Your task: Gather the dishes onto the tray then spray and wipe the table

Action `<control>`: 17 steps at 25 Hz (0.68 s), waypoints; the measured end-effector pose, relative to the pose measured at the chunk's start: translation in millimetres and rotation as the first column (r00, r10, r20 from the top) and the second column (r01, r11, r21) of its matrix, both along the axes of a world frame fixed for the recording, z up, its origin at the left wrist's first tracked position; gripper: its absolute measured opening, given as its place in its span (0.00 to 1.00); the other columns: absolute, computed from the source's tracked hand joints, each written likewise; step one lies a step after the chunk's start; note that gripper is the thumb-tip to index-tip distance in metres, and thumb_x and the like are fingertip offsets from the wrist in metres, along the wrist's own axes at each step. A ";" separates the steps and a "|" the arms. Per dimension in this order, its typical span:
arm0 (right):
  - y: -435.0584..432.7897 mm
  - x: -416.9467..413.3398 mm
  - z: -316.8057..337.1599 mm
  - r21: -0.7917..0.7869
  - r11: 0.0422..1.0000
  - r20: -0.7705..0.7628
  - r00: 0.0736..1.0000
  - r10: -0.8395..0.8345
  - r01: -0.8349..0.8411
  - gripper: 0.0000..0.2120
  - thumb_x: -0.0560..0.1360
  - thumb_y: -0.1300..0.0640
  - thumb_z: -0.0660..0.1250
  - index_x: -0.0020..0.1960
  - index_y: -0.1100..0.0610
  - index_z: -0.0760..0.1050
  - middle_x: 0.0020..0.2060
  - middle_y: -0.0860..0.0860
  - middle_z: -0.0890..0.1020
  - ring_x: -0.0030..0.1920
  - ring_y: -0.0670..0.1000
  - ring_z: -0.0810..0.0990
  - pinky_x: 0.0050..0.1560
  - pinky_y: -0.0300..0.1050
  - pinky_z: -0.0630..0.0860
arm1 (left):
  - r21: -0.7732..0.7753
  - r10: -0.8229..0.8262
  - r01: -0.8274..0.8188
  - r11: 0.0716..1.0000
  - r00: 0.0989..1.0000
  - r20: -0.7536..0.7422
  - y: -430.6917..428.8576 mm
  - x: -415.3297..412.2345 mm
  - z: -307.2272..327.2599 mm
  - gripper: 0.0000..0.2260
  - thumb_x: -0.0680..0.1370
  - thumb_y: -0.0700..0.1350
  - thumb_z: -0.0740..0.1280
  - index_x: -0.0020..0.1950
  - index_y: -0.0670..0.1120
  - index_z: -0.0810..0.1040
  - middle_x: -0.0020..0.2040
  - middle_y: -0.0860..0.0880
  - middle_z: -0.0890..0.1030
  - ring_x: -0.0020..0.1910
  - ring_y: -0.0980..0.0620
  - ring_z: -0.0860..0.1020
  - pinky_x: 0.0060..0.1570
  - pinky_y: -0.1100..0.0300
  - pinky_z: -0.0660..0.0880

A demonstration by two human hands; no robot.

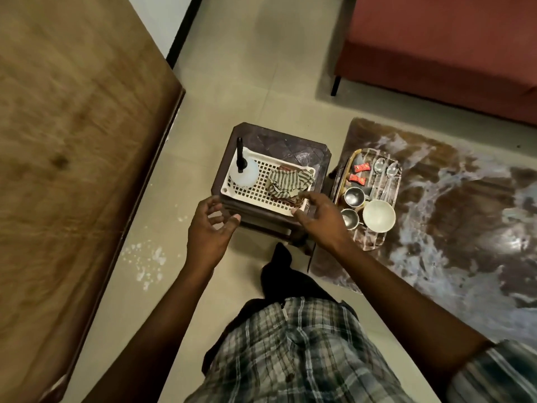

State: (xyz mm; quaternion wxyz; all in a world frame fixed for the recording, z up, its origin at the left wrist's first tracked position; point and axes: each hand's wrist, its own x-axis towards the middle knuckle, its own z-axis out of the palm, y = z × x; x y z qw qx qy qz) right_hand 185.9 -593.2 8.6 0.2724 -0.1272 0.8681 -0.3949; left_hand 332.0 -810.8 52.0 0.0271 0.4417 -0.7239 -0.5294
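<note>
While our left hand and right hand hover empty with spread fingers, we judge the white basket light, stiff, graspable at its rims.

The small dark brown surface stands on the tiled floor and carries a white lattice basket on its top. Just beside it on the floor lies a patterned rug, and on this rug rests a clear glass tray.
</note>
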 end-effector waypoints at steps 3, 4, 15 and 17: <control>-26.9 -30.7 -21.1 0.135 0.990 -0.020 0.999 0.045 -0.042 0.27 0.80 0.47 0.73 0.76 0.53 0.73 0.73 0.55 0.77 0.71 0.55 0.77 0.69 0.51 0.75 | -0.075 -0.093 0.097 0.992 0.994 0.061 -22.5 -29.3 -22.9 0.39 0.76 0.47 0.81 0.83 0.50 0.66 0.78 0.48 0.73 0.69 0.48 0.78 0.69 0.48 0.78; -35.4 -41.8 -29.2 0.180 0.982 -0.006 0.998 0.055 -0.053 0.28 0.80 0.47 0.72 0.77 0.54 0.72 0.75 0.56 0.75 0.72 0.57 0.76 0.70 0.52 0.75 | -0.074 -0.121 0.128 0.989 0.988 0.091 -31.5 -40.8 -33.8 0.42 0.75 0.48 0.82 0.84 0.49 0.64 0.80 0.46 0.71 0.73 0.46 0.76 0.72 0.46 0.77; -83.6 -91.6 -102.3 0.590 0.783 0.029 0.975 0.221 -0.195 0.31 0.79 0.46 0.71 0.77 0.57 0.66 0.73 0.60 0.73 0.74 0.64 0.70 0.68 0.60 0.74 | -0.158 -0.503 0.522 0.838 0.852 0.148 -108.4 -122.2 -114.7 0.55 0.72 0.50 0.85 0.88 0.46 0.53 0.85 0.41 0.61 0.84 0.42 0.61 0.78 0.54 0.63; -87.7 -90.4 -108.8 0.654 0.736 -0.009 0.971 0.240 -0.176 0.31 0.78 0.46 0.72 0.76 0.57 0.68 0.73 0.60 0.73 0.74 0.64 0.70 0.69 0.62 0.73 | -0.153 -0.589 0.603 0.783 0.797 0.133 -112.0 -132.7 -123.5 0.54 0.72 0.49 0.84 0.88 0.45 0.54 0.85 0.41 0.62 0.84 0.41 0.62 0.80 0.49 0.64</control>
